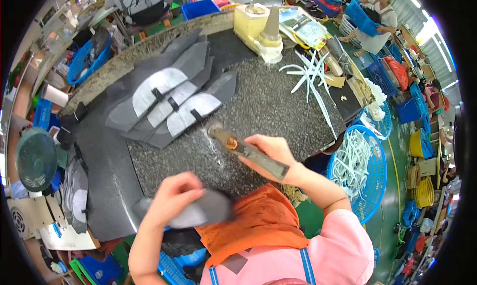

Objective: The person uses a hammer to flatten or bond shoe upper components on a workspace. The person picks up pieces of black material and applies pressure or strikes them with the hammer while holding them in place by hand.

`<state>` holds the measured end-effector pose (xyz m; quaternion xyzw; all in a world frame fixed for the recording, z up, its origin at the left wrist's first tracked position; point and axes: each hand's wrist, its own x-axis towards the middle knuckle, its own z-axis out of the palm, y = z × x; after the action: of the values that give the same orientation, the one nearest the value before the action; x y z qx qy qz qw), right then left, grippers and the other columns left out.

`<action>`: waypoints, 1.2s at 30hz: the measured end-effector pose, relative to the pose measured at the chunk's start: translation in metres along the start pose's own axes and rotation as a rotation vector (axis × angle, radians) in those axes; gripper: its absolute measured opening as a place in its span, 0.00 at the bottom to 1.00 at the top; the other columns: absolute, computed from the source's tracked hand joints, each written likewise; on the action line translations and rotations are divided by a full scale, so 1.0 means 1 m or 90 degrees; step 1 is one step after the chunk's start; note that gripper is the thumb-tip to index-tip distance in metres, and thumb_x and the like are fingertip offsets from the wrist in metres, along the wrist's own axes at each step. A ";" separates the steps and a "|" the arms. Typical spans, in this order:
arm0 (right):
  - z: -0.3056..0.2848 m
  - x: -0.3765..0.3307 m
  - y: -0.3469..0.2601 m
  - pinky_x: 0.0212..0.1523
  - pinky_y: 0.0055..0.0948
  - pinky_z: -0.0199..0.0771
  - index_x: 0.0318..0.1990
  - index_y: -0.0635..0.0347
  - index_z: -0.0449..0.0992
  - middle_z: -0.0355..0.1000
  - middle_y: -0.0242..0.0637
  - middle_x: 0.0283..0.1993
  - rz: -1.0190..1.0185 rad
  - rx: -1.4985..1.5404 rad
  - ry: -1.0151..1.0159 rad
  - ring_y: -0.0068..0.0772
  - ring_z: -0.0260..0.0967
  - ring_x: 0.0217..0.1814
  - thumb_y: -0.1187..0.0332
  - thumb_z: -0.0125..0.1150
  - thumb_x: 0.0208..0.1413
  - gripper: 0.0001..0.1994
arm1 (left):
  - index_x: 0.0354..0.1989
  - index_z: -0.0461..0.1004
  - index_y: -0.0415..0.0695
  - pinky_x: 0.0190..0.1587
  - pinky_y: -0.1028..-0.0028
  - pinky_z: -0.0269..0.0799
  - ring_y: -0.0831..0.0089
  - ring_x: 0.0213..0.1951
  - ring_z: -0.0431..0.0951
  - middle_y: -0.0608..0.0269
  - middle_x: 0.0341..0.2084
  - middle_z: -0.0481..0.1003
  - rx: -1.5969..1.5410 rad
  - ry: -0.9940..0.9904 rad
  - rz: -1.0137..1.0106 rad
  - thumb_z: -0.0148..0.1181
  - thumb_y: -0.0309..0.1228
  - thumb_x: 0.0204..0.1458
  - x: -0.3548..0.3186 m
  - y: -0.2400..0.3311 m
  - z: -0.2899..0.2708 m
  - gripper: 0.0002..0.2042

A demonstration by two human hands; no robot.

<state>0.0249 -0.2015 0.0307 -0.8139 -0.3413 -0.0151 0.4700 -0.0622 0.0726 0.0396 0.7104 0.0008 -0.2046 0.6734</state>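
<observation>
My right hand is closed around a hammer; its long metal head hangs over the speckled dark work slab. Closer to my body, on the left, my left hand grips a dark grey flat piece with a whitish patch, blurred by motion. Farther off to the left, several grey pieces overlap in a fan, with pale patches and small black tabs on them. An orange apron covers my lap at the slab's near edge.
Pale strips lie at the far right of the slab. Behind them stand a yellowish tub and a cone-shaped spool. A blue basket of strips is at right, a green fan at left. Another person carries a blue crate.
</observation>
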 end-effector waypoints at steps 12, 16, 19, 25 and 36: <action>-0.060 0.002 -0.005 0.29 0.47 0.72 0.40 0.61 0.72 0.73 0.48 0.25 0.141 -0.294 -0.368 0.54 0.73 0.30 0.63 0.61 0.56 0.12 | 0.37 0.77 0.42 0.34 0.66 0.73 0.61 0.31 0.77 0.59 0.28 0.75 0.466 0.112 0.220 0.64 0.23 0.46 0.081 -0.022 0.056 0.09; -0.059 0.004 0.004 0.28 0.48 0.71 0.40 0.60 0.72 0.72 0.47 0.22 0.113 -0.228 -0.334 0.55 0.72 0.27 0.61 0.61 0.57 0.12 | 0.37 0.78 0.44 0.34 0.68 0.73 0.63 0.31 0.78 0.61 0.28 0.75 0.495 0.151 0.259 0.65 0.23 0.46 0.073 -0.025 0.060 0.09; -0.059 0.010 0.000 0.28 0.47 0.72 0.37 0.60 0.71 0.71 0.46 0.22 0.138 -0.233 -0.366 0.54 0.72 0.27 0.61 0.61 0.57 0.12 | 0.34 0.78 0.44 0.32 0.67 0.72 0.64 0.29 0.76 0.61 0.26 0.73 0.515 0.153 0.312 0.65 0.22 0.44 0.068 -0.031 0.058 0.08; -0.038 0.015 -0.004 0.28 0.46 0.73 0.32 0.60 0.66 0.70 0.44 0.20 0.095 -0.310 -0.425 0.51 0.73 0.26 0.61 0.62 0.55 0.13 | 0.30 0.77 0.43 0.27 0.64 0.70 0.62 0.25 0.73 0.58 0.23 0.70 0.722 0.104 0.424 0.64 0.21 0.40 0.059 -0.018 0.063 0.08; -0.023 0.010 -0.004 0.25 0.43 0.73 0.33 0.59 0.67 0.71 0.41 0.20 0.029 -0.319 -0.397 0.47 0.74 0.26 0.61 0.64 0.53 0.13 | 0.33 0.79 0.40 0.32 0.69 0.71 0.67 0.31 0.76 0.62 0.31 0.74 0.607 0.132 0.248 0.64 0.23 0.44 0.033 -0.024 0.045 0.07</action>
<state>0.0374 -0.2124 0.0503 -0.8761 -0.4354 0.1605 0.1309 -0.0518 0.0224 0.0069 0.9415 -0.1578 0.0181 0.2971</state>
